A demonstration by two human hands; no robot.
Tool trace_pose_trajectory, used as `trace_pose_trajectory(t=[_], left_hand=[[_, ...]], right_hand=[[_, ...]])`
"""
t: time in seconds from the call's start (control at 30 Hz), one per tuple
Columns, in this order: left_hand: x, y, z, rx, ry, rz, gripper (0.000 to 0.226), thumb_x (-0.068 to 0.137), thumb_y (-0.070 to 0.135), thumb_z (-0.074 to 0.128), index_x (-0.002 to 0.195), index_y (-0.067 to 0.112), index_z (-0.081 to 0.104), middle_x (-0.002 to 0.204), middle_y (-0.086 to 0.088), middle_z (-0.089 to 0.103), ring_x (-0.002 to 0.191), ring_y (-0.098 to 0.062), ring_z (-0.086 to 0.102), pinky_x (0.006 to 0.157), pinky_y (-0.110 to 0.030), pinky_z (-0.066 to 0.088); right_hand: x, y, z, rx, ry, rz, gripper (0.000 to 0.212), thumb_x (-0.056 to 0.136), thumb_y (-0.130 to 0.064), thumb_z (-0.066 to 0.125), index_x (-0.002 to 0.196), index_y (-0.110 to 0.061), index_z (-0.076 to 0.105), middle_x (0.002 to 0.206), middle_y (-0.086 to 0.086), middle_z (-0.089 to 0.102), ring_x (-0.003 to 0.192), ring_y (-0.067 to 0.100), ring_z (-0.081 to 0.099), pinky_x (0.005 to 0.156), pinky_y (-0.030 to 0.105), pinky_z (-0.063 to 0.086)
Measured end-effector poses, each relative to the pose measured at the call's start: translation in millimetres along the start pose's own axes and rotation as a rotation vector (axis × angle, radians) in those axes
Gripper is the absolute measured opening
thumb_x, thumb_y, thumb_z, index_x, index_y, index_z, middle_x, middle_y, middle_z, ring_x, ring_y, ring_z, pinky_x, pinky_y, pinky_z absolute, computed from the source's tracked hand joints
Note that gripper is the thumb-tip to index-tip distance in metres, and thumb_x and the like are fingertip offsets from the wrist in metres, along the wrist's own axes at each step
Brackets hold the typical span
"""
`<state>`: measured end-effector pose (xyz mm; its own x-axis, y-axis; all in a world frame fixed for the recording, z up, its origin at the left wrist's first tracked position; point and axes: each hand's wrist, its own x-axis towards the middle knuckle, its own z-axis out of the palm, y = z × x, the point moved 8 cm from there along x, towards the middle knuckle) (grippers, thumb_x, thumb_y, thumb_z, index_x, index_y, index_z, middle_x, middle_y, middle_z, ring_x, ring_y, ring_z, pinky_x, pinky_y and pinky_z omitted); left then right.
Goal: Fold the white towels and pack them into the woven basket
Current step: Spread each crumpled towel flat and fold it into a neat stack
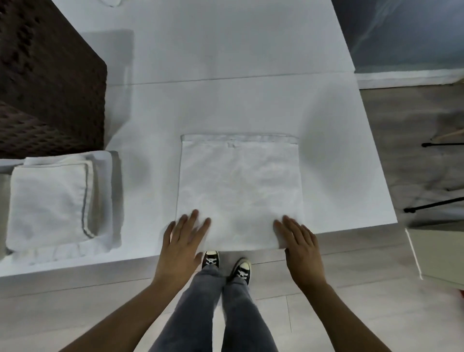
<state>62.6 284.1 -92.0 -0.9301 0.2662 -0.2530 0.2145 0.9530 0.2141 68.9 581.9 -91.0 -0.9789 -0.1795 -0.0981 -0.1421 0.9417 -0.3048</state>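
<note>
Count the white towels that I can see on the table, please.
3, perhaps more: one flat towel under both hands, a folded stack of at least two at left; a white scrap at top is unclear.

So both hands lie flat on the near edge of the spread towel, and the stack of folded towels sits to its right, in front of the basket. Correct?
Not quite: the head view shows the stack of folded towels to the left of the spread towel, not the right. The rest holds: left hand and right hand lie flat on its near edge, and the stack sits in front of the basket.
</note>
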Motion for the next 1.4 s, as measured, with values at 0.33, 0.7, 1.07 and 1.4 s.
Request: trace_pose_trajectory(t=[0.33, 0.7, 1.07, 1.4], left_hand=[[-21, 3, 6, -0.227, 0.205, -0.059, 0.075, 0.079, 0.004, 0.078, 0.146, 0.019, 0.048, 0.160, 0.000, 0.037, 0.145, -0.024, 0.037, 0.118, -0.048, 0.031], [-69, -14, -25, -0.815, 0.420, -0.591, 0.010, 0.093, 0.025, 0.070, 0.093, 0.034, 0.066, 0.081, 0.010, 0.067, 0.069, -0.013, 0.061, 0.054, -0.021, 0.046], [-1, -44, -83, -0.881, 0.589, -0.617, 0.014, 0.096, 0.034, 0.065, 0.090, 0.021, 0.064, 0.075, -0.001, 0.067, 0.068, -0.015, 0.059, 0.058, -0.022, 0.044], [74, -84, -66, -0.859, 0.558, -0.644, 0.034, 0.095, 0.040, 0.065, 0.126, 0.027, 0.058, 0.111, 0.003, 0.065, 0.090, -0.018, 0.063, 0.083, -0.033, 0.052]], right_hand=[[-15, 43, -7, 0.115, 0.121, 0.048, 0.066, 0.076, -0.001, 0.079, 0.136, -0.019, 0.059, 0.149, 0.002, 0.049, 0.140, 0.026, 0.045, 0.113, 0.048, 0.035], [-19, 63, -42, 0.665, 0.309, 0.374, 0.015, 0.097, -0.035, 0.063, 0.109, -0.029, 0.069, 0.101, -0.013, 0.068, 0.089, 0.005, 0.060, 0.078, 0.018, 0.050], [98, 47, -77, 0.873, 0.370, 0.366, 0.015, 0.102, -0.027, 0.058, 0.108, -0.016, 0.066, 0.068, 0.000, 0.051, 0.057, 0.005, 0.043, 0.055, 0.016, 0.037], [169, 58, -45, 0.625, 0.242, 0.397, 0.027, 0.101, -0.028, 0.055, 0.127, -0.022, 0.058, 0.084, -0.009, 0.059, 0.083, 0.014, 0.057, 0.082, 0.029, 0.045]])
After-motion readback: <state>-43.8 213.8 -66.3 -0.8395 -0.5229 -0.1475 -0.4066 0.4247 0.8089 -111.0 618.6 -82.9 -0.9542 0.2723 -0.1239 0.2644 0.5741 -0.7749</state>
